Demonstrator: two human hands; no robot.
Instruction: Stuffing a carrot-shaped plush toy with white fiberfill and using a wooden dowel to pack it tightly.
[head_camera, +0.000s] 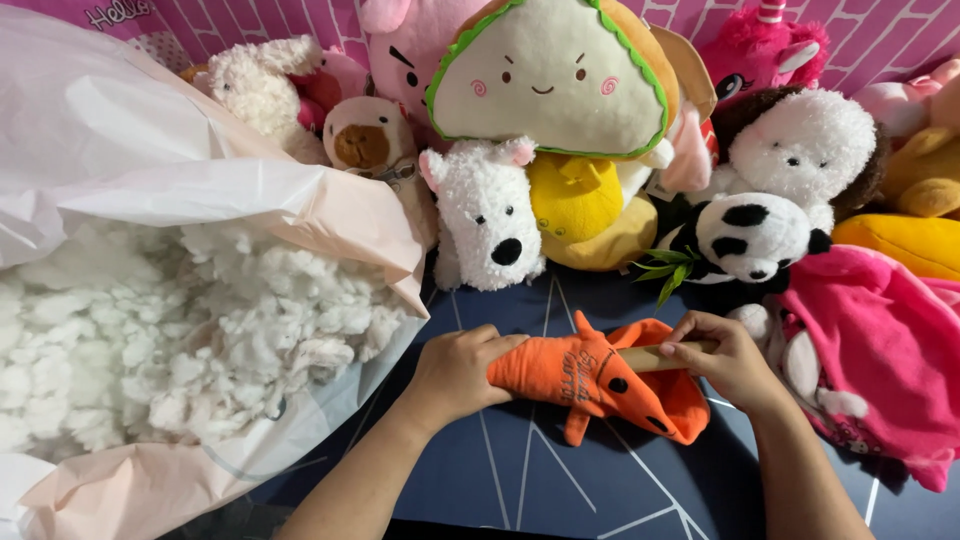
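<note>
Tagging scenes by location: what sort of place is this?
Probably a plush-toy stuffing workstation. A big bag of white fibre filling lies open, finished plush toys are piled behind, and the hands work a wooden stick into an orange plush skin.

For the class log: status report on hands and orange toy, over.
Left hand grips orange plush. Right hand holds wooden stick in its opening. Nothing in the way.

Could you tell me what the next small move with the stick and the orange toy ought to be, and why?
Probably push the wooden stick a little deeper into the orange plush toy. The right hand holds the stick at the toy's open end, the left hand grips the other end, and the toy looks limp and partly flat. The open bag of white stuffing lies beside it.
</note>
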